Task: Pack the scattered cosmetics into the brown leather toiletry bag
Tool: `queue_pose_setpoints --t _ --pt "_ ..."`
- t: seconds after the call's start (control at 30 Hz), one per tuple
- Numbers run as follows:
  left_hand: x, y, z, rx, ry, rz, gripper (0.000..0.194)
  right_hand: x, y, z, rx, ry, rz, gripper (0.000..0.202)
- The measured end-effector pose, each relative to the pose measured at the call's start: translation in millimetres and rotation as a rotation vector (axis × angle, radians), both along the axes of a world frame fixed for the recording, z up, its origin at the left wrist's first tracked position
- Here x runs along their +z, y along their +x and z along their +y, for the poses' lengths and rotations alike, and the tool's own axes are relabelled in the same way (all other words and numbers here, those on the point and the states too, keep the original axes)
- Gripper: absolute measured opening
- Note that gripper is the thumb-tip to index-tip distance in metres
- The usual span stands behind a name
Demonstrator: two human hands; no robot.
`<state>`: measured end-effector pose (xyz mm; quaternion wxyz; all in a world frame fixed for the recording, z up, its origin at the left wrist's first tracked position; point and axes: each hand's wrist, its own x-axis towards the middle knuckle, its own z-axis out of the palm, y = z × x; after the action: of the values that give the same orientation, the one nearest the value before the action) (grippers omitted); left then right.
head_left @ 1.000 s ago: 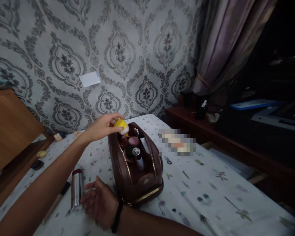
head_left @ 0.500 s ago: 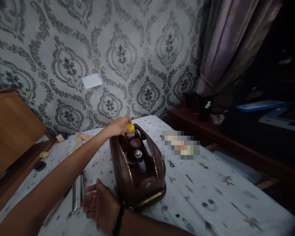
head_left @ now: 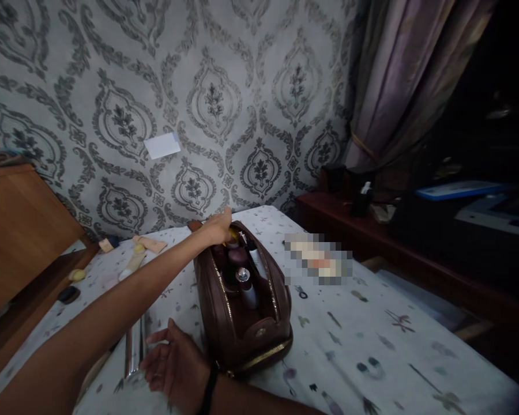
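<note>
Jar (head_left: 232, 237), yellow-topped, sits under the left grip (head_left: 230, 228) inside the bag (head_left: 246, 344); whether pinched, I cannot tell.

White printed sheet (head_left: 350, 311), brown bag (head_left: 251, 346), silver tube (head_left: 134, 349)

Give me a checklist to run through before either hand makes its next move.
1. Brown bag open at the top: ok, its zipper edges are spread apart.
2. Yellow item in plain view: not ok, the left hand partly covers it at the bag's far end.
3. Left hand's grip let go: cannot tell, its fingertips are hidden.
4. Right hand empty: ok, its fingers are loosely open.
5. Right fingertips apart from the silver tube: cannot tell, they are very close.
6. Silver-topped bottle inside the bag: ok.
</note>
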<state>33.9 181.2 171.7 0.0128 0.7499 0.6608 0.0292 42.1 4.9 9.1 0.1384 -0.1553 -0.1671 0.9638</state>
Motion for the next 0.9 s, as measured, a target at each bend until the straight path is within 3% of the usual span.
queue_pose_setpoints --t 0.43,0.6,0.73,0.9 --pt "-0.7 -3 1 -0.038 -0.053 -0.014 0.072 3.7 1 -1 -0.011 -0.026 -0.047 0.062" --pt "10.1 -16 -1 -0.075 -0.072 -0.141 0.072 3.5 2 -1 -0.014 0.0 -0.013 0.058" --pt "23.4 -33 -24 -0.087 0.107 -0.332 0.05 1.7 3 -3 -0.042 -0.003 0.0 0.054" --pt "25.2 -43 -88 -0.078 0.496 -0.414 0.018 -0.1 4 -5 -0.044 -0.016 -0.005 0.052"
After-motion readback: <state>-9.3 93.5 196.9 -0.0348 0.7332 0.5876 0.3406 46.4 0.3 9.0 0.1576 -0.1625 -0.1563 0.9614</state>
